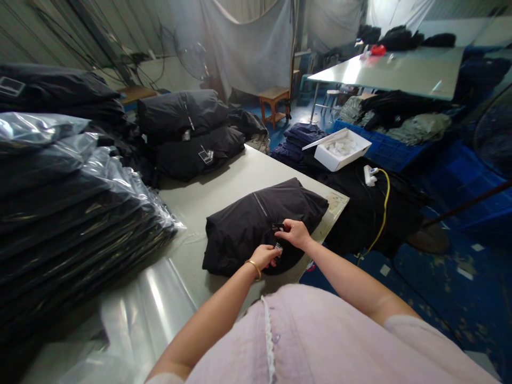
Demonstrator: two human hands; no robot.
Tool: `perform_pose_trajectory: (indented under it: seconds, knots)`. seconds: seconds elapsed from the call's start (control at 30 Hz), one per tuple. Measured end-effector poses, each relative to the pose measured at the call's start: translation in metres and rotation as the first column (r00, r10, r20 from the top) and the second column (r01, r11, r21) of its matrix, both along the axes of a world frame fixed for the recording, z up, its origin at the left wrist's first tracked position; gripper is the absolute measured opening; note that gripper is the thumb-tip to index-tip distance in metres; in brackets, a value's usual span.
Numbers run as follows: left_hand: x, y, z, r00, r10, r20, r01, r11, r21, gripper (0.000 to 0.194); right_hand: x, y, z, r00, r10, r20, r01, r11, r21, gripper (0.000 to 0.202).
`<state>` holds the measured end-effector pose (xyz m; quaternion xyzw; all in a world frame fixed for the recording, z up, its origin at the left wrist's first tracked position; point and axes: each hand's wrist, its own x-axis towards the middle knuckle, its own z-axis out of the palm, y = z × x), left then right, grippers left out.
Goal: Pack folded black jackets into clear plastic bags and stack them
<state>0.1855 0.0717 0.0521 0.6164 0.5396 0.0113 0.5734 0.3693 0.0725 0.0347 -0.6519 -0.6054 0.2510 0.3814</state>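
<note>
A folded black jacket (240, 224) lies across the near end of the table, a zip line on its upper face. Over its near edge, my left hand (265, 257) pinches a small label with white print (278, 246). My right hand (296, 233), just beyond and to the right, has thumb and fingers closed on a dark hang tag (277, 228). Both hands rest close together against the jacket's collar area. How the tag and label are joined to the jacket is hidden by the fingers.
Plastic-bagged black garments (80, 213) are stacked high on the left, beside loose clear plastic bags (140, 304). Folded black jackets (196, 152) lie at the table's far end. Right of the table (276, 165) are an open white box (343, 149), a power strip (370, 176) and blue crates (394, 154).
</note>
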Motion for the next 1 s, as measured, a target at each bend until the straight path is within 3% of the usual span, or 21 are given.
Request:
perform_pose_trajectory:
  seconds: [0.1,0.2,0.27,0.33,0.37,0.43,0.5,0.6,0.73,0.83,1.0]
  knots:
    - [-0.002,0.010,0.004,0.910,0.265,0.319,-0.135,0.916,-0.377,0.070,-0.001,0.022,-0.009,0.997,0.034,-0.066,-0.036,0.999,-0.035,0.042]
    - [-0.004,0.012,0.003,0.808,0.391,0.441,-0.176,0.874,-0.453,0.068,-0.002,0.036,-0.020,0.993,0.054,-0.108,-0.064,0.993,-0.096,0.044]
    - [-0.002,0.011,-0.002,0.812,0.404,0.420,-0.267,0.899,-0.348,0.055,-0.001,0.038,-0.025,0.990,0.071,-0.120,-0.084,0.991,-0.103,0.044]
    - [0.001,0.011,-0.006,0.854,0.398,0.337,-0.388,0.916,-0.100,0.044,0.000,0.037,-0.025,0.985,0.096,-0.146,-0.113,0.987,-0.110,0.043]
    - [0.002,0.012,-0.007,0.870,0.396,0.294,-0.433,0.899,0.070,0.042,0.001,0.036,-0.025,0.980,0.109,-0.168,-0.131,0.984,-0.125,0.043]
    - [0.006,0.017,-0.007,0.887,0.388,0.249,-0.458,0.806,0.374,0.044,0.002,0.034,-0.022,0.968,0.127,-0.218,-0.164,0.973,-0.162,0.041]
    - [0.009,0.024,-0.005,0.903,0.351,0.247,-0.429,0.750,0.503,0.054,0.003,0.032,-0.019,0.954,0.151,-0.258,-0.201,0.963,-0.178,0.037]
    - [0.011,0.035,-0.005,0.927,0.317,0.202,-0.376,0.768,0.518,0.055,0.006,0.029,-0.013,0.933,0.203,-0.297,-0.259,0.952,-0.163,0.033]
    - [0.007,0.041,-0.011,0.945,0.305,0.117,-0.315,0.754,0.576,0.032,0.009,0.025,-0.005,0.930,0.224,-0.290,-0.277,0.948,-0.157,0.032]
    - [0.004,0.040,-0.017,0.957,0.280,0.077,-0.273,0.780,0.563,0.024,0.011,0.023,-0.004,0.940,0.181,-0.288,-0.232,0.960,-0.155,0.031]
    - [-0.003,0.042,-0.027,0.913,0.361,0.191,-0.408,0.788,0.461,0.019,0.011,0.025,-0.016,0.935,-0.003,-0.356,-0.073,0.977,-0.201,0.026]
